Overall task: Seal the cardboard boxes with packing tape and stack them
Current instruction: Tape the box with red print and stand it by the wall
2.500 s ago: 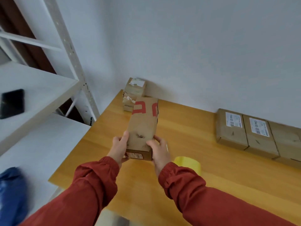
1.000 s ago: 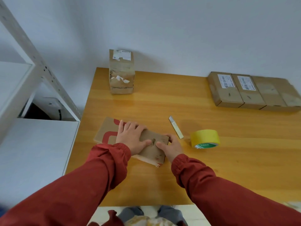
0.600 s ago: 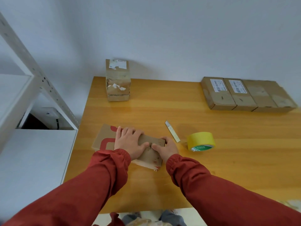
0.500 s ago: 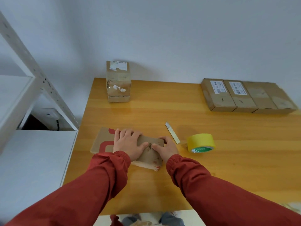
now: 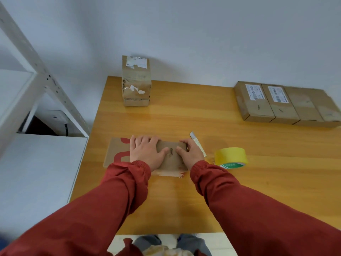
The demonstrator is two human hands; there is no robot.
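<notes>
Head view: two hands in red sleeves lie on one cardboard box on the wooden table.
Left hand: flat on the middle of the box, fingers straight and together, thumb pointing at the other thumb.
Right hand: spread on the box's right end, thumb on top. Whether the fingertips hook over the far edge cannot be told.
Box: lies flat under both palms, its red-printed end sticking out left of the left hand.
Change: half a second ago the box lay slanted, but it now sits nearly square to the table's near edge. Both hands have stayed on it.
Tape roll: just right of the right hand, on its side.
Cutter: touching the right hand's far side.
Stacked boxes: well beyond the left hand.
Row of boxes: far right of the right hand.
</notes>
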